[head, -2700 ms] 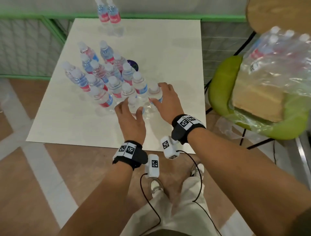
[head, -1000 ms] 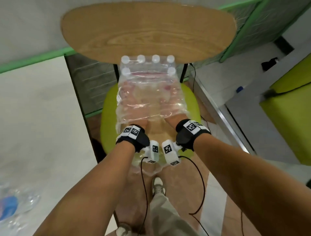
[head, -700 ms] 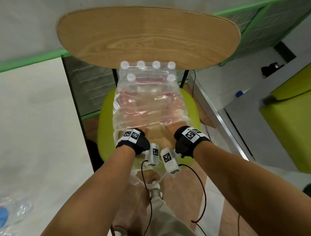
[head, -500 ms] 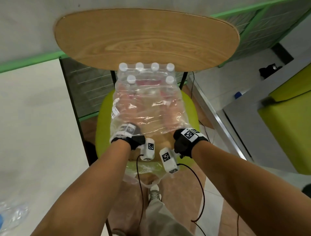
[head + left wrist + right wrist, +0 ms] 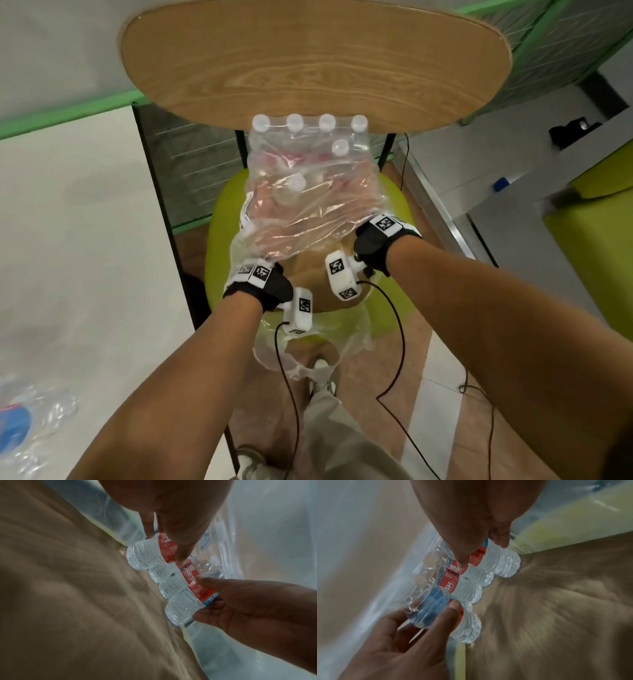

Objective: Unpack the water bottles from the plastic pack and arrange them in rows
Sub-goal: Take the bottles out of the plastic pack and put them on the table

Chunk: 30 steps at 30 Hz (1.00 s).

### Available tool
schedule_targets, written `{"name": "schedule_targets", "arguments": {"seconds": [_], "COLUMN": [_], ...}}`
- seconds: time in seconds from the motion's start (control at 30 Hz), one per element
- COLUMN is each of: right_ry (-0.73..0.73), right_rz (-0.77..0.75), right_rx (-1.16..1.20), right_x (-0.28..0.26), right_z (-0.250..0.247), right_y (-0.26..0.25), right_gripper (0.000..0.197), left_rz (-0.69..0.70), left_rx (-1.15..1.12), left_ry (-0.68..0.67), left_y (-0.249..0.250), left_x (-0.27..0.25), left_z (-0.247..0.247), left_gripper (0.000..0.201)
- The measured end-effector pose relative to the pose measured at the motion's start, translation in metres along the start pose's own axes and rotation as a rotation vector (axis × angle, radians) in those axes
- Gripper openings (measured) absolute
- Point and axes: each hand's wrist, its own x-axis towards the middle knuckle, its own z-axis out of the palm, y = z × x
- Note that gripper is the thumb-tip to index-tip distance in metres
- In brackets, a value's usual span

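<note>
Okay, plastic pack (image 5: 308, 212) sits on cardboard (image 5: 308, 277) on the green chair seat (image 5: 219, 246), both hands reaching inside the wrap. Water bottles (image 5: 171, 585) stand in a row with bases on the cardboard, long axes parallel, caps toward the wooden backrest (image 5: 308, 58). Left hand (image 5: 406, 635) has fingers and thumb wrapped round an end bottle (image 5: 428, 609), which is tilted out of the row. Right hand (image 5: 471, 520) clasps the bottle at the opposite end (image 5: 501, 562) with curled fingers.
</note>
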Motion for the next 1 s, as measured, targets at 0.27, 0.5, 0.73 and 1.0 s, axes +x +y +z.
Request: {"name": "schedule_targets", "arguments": {"seconds": [0.27,0.5,0.73,1.0], "right_ry": [-0.290,-0.343,0.370,0.281], "right_rz": [0.096,-0.005,-0.157,-0.337], "right_rx": [-0.460,-0.452,0.027,0.356], "right_x": [-0.147,-0.165,-0.214,-0.280], "right_z": [-0.046,0.021,0.079,0.170], "right_y": [-0.045,-0.032,-0.074,-0.145], "right_gripper": [0.055,0.087,0.040,0.034], "left_rz": [0.155,0.215,0.420,0.180], "left_rx": [-0.064,-0.155,-0.901,-1.156], "left_ry": [0.008,0.084,0.715,0.924], "left_y": [-0.004,0.006,-0.044,-0.164], "left_x": [-0.017,-0.041,-0.100,-0.179], "left_z": [0.006,0.041,0.103,0.171], "left_gripper": [0.079,0.044,0.047,0.057]}}
